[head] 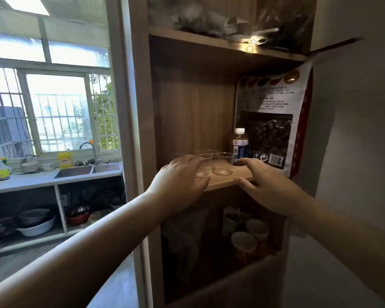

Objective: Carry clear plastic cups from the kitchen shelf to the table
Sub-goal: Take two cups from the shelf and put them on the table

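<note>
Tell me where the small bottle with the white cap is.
The bottle stands on the middle shelf, right of the clear cups, against the big snack bag.

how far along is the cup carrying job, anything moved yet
Nothing looks moved: the clear cups all stand on the wooden shelf, beside a small bottle; no table is in view. In hand: the left hand is spread over the nearest cups, though whether it grips one cannot be told; the right hand is open at the shelf edge, empty. Left: picking up the cups and carrying them over.
</note>
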Action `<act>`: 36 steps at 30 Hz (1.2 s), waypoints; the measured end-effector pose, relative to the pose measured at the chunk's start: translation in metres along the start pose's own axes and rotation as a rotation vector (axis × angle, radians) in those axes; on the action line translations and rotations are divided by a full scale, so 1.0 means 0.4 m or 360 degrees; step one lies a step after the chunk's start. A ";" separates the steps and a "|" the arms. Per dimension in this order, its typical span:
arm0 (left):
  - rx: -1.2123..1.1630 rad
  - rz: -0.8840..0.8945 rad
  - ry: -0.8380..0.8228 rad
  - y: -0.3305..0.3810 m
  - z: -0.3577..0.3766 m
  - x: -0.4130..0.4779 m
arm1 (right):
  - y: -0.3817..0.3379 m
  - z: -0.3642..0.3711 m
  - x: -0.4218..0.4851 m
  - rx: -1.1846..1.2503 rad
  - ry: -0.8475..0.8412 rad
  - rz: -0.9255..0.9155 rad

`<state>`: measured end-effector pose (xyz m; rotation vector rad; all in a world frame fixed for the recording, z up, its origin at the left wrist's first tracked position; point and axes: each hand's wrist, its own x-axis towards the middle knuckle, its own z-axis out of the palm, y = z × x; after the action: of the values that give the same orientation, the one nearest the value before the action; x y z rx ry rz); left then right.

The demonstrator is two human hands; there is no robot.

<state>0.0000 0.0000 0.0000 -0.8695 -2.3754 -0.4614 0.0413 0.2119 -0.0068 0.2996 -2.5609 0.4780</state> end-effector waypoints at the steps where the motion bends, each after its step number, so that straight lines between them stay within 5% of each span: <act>1: -0.0010 -0.0019 -0.0032 -0.008 0.015 0.019 | 0.014 0.005 0.021 -0.0010 -0.0007 -0.0007; 18: 0.0296 -0.0282 -0.0072 -0.088 0.246 0.301 | 0.304 0.119 0.396 -0.0015 -0.0067 -0.0409; 36: 0.0383 -0.0382 0.0110 -0.080 0.353 0.339 | 0.409 0.208 0.429 0.0151 0.0006 -0.0738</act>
<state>-0.1616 0.1103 -0.0317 -0.4563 -2.4191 -0.2832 -0.1897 0.3086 -0.0292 0.8976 -2.3605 0.4188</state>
